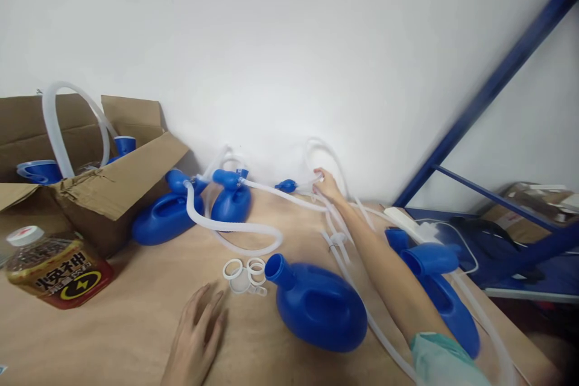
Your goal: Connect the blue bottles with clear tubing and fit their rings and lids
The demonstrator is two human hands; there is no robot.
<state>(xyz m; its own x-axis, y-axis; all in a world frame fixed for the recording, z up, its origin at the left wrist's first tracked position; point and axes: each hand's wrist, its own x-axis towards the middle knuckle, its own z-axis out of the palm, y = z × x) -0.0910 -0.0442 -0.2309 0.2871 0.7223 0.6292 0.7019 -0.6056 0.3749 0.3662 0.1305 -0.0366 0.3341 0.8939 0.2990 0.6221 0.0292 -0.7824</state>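
Note:
My right hand point(326, 186) reaches far across the wooden table point(136, 325), its fingers closed on a thin clear tube point(307, 184) near a small blue connector point(286, 185) by the wall. My left hand point(196, 335) lies flat and open on the table, holding nothing, close to several white plastic rings point(246, 273). A blue plastic bottle with a handle point(319, 306) lies between my arms. Another blue bottle point(441, 292) lies to the right of my forearm.
Two more blue bottles point(163, 217) point(231, 200) with white corrugated hose point(235, 230) lie at the back. An open cardboard box point(97, 190) with hose and blue parts stands left. A drink bottle point(54, 268) lies front left. A blue metal frame point(488, 90) rises right.

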